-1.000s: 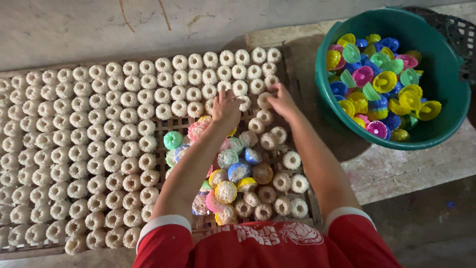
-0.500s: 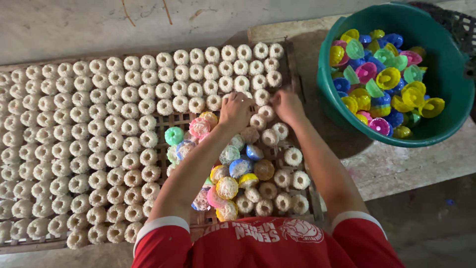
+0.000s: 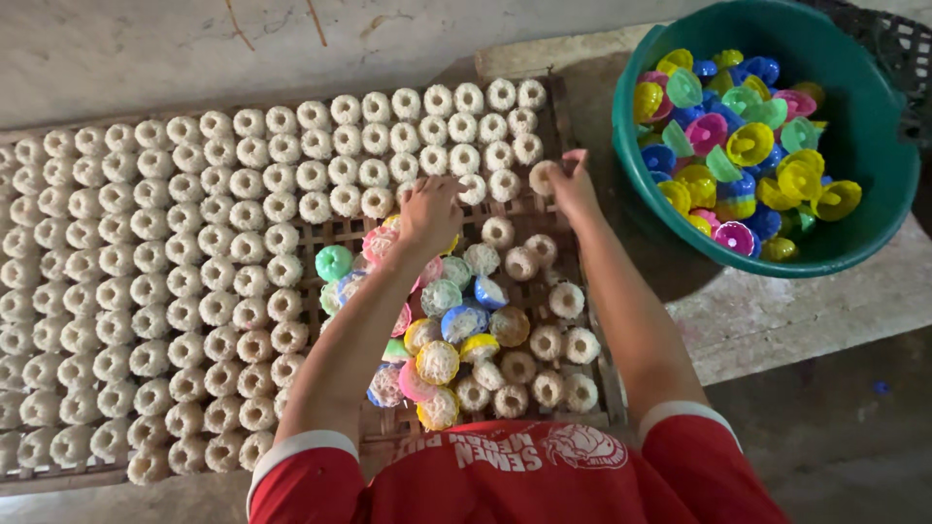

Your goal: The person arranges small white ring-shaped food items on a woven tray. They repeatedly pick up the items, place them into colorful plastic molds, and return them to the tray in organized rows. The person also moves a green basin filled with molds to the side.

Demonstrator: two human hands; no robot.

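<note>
A big green tub (image 3: 864,233) sits at two o'clock. It is full of little plastic cups (image 3: 743,146) in yellow, blue, pink and green. A dark basket (image 3: 898,44) peeks out just behind the tub, at the top corner. The tub stands on a grey stone slab (image 3: 777,315). At twelve o'clock is a pale wall (image 3: 146,49) with scratches. At five o'clock the floor (image 3: 835,437) is dark.

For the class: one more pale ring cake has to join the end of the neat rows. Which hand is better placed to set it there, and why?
The right hand, probably. Its fingers already pinch a ring cake at the row's open end, while the left hand sits lower over the coloured moulds.
</note>
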